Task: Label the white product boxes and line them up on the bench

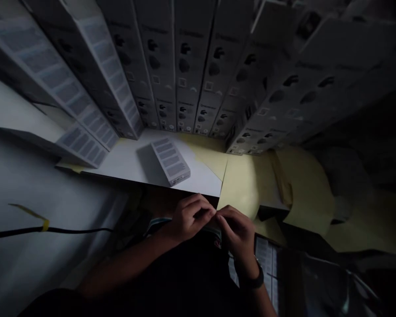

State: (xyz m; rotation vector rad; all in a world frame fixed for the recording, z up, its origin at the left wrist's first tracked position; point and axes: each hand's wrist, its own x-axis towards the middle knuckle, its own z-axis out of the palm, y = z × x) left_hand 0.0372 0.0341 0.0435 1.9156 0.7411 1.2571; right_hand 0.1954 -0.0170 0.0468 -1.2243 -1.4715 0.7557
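Observation:
My left hand (192, 216) and my right hand (236, 228) meet at their fingertips just in front of the table edge. Both have thumb and fingers pinched together. Whatever lies between the fingertips is too small and dark to make out. Just beyond my left hand, a small grey-white box (170, 161) with printed label panels lies on the white sheet (128, 156), close to its front edge. A dark watch (258, 276) is on my right wrist.
Tall rows of printed boxes (184, 70) stand along the back, with more leaning at the left (46, 66) and right (257, 123). Yellow paper (240, 180) covers the right part. A black cable (75, 230) crosses at left. Lower right, more boxes (267, 259) sit below table level.

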